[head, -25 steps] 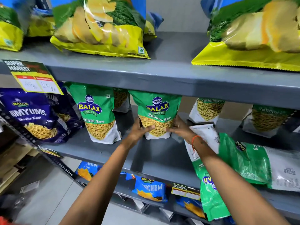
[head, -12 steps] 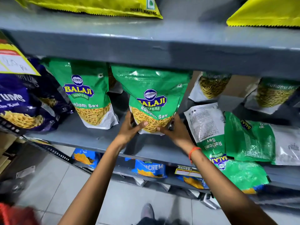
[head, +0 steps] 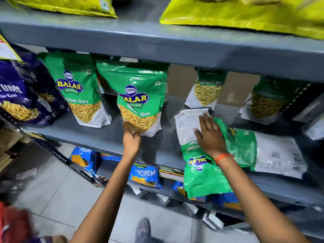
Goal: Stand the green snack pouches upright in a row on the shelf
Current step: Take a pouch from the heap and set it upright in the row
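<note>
**Two hands at the grey shelf of green pouches**

We see the left hand (head: 131, 140) at the bottom left corner of an upright green pouch (head: 138, 100), its grip closed on that corner; the pouch stands on the grey middle shelf (head: 98, 135), just beside a second upright green pouch (head: 78, 90) to its left. The right hand (head: 210, 135), an orange band (head: 223, 157) at its wrist, lies flat with fingers spread on a green pouch lying face down (head: 198, 165), whose lower end hangs over the shelf's front edge. This grip is wide open and closes on nothing. A further green pouch (head: 263, 149) lies flat on its side, just right of that hand. Toward the back of the shelf stand two more pouches (head: 206, 92) (their tops hidden by the shelf above). Dark blue snack bags (head: 22, 95) sit at the far left, yellow bags (head: 245, 13) on the upper shelf, and blue bags (head: 145, 176) on the shelf below. Motion blur softens the frame, so we cannot read the small print. A shoe (head: 142, 230) shows on the tiled floor (head: 52, 199).
</note>
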`<state>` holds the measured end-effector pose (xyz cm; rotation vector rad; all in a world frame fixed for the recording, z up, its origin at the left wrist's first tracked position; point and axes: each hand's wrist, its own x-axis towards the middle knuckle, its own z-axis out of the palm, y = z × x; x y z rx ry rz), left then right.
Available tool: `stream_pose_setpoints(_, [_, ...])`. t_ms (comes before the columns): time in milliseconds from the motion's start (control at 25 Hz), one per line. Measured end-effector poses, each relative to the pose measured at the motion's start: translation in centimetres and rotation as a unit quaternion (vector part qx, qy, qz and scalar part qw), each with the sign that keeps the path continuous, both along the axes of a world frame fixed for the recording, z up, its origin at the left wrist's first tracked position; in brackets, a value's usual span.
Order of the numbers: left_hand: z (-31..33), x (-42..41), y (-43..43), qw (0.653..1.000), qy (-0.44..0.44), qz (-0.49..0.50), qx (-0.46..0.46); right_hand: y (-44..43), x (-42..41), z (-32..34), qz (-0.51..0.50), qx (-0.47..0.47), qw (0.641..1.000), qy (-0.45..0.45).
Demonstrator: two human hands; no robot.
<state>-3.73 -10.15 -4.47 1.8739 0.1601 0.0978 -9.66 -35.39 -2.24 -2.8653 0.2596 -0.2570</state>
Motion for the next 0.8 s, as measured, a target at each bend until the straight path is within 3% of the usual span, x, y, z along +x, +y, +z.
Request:
stream_pose_setpoints(80, [-0.3,-3.1,-3.7,0.999,0.002,0.041,0.006,-1.8,-1.3,-0.4,0.013,0.011,1.000,0.014])
stream_pose_setpoints(160, [-0.6,-5.9,-7.3,0.997,-0.057,-0.013,0.046,-3.1,-2.3,-0.3,0.014,0.019,1.000,0.020])
stream_pose_setpoints(240, [-1.0,-7.0,-9.5,0.970,-0.129,-0.136,0.158,-4.4,-2.9,0.0,0.016,0.016,0.999,0.034])
stream_pose_setpoints(320, [-1.0,-6.8,-10.5,0.939,-0.146,-0.208,0.232,-5.6,-3.5,0.4,0.025,-0.001,0.999,0.043])
stream_pose_setpoints(400, [-0.6,-6.2,-10.7,0.927,-0.129,-0.210,0.282,-6.5,-3.9,1.0,0.033,-0.010,0.999,0.039])
stream_pose_setpoints(520, [-0.6,-5.0,-10.0,0.900,-0.176,-0.217,0.333,-7.1,-3.7,1.2,0.046,-0.039,0.998,0.018])
stream_pose_setpoints(640, [-1.0,-4.5,-9.5,0.890,-0.192,-0.233,0.342,-7.5,-3.5,1.0,0.026,-0.037,0.998,0.040])
stream_pose_setpoints(800, [-0.8,-3.9,-9.9,0.914,-0.216,-0.243,0.244,-8.5,-1.5,1.5,-0.061,0.153,0.985,0.044])
